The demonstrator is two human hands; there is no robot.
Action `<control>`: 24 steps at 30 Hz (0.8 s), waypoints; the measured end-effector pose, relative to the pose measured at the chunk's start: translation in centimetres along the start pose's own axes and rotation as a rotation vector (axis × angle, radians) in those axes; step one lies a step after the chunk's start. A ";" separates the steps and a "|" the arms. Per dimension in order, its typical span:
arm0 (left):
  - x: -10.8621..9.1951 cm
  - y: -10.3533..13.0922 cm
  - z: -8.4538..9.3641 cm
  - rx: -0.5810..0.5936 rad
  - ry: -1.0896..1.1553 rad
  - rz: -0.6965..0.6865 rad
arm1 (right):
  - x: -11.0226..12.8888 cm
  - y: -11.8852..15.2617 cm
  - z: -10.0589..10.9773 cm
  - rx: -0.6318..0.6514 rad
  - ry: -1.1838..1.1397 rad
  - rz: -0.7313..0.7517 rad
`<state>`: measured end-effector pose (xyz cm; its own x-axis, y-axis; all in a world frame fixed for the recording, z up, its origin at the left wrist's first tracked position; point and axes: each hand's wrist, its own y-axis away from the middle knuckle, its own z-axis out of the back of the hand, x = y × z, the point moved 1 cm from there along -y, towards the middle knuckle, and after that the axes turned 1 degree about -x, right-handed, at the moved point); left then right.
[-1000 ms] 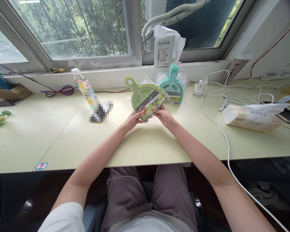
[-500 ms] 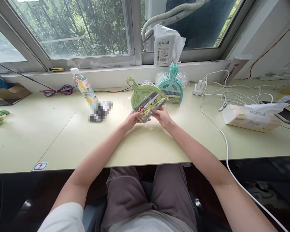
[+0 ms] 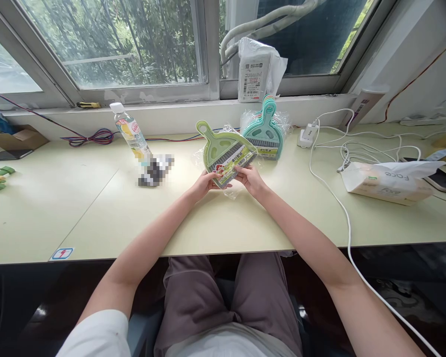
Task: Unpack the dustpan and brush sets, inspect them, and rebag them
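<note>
Our left hand (image 3: 204,186) and our right hand (image 3: 252,179) are both closed on the lower edge of one lime-green plastic dustpan set (image 3: 214,149) in clear film, thumbs on its printed label (image 3: 233,165), the hands apart with the label between them. We hold the set tilted, handle up and to the left, over the pale yellow-green tabletop (image 3: 223,228); whether it touches the surface we cannot tell. Over the last second it has turned slightly, its label facing us more squarely, and a loose flap of clear film (image 3: 230,194) now shows below it. We judge this a small shift of grip for a better look: the set remains in both hands, and we see no clear opening in its wrapper. Just behind stands a stack of teal plastic dustpan sets (image 3: 265,130), several by its layered handles, too overlapped for us to count. Farther out we count one clear bottle with a white cap and yellow label (image 3: 131,131), one soft white-and-beige tissue pack (image 3: 386,183), one white block-shaped plug adapter (image 3: 307,135), one white plastic-wrapped package (image 3: 252,79) on the sill, one yellow-and-black slim tool (image 3: 88,105) and one open brown cardboard box (image 3: 18,138).
</note>
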<state>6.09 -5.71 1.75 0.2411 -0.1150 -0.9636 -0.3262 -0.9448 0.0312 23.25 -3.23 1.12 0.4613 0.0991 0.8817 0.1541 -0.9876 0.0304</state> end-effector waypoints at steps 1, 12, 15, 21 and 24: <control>0.0 0.0 0.0 -0.004 0.006 0.005 | 0.0 0.0 0.0 -0.005 0.002 -0.010; 0.6 -0.4 0.6 -0.011 0.017 0.047 | -0.1 -0.5 0.6 -0.088 -0.001 -0.071; 0.7 -0.5 0.7 -0.012 0.022 0.045 | -0.2 -0.6 0.7 -0.105 -0.002 -0.069; 0.6 -0.4 0.6 -0.027 0.034 0.056 | -0.4 -0.9 0.8 -0.124 -0.010 -0.067; 0.6 -0.5 0.6 -0.033 0.043 0.058 | -0.5 -1.0 0.8 -0.127 -0.013 -0.067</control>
<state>5.82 -5.14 0.97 0.2623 -0.1828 -0.9475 -0.3104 -0.9457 0.0965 23.61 -2.20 0.26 0.4648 0.1661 0.8697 0.0732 -0.9861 0.1492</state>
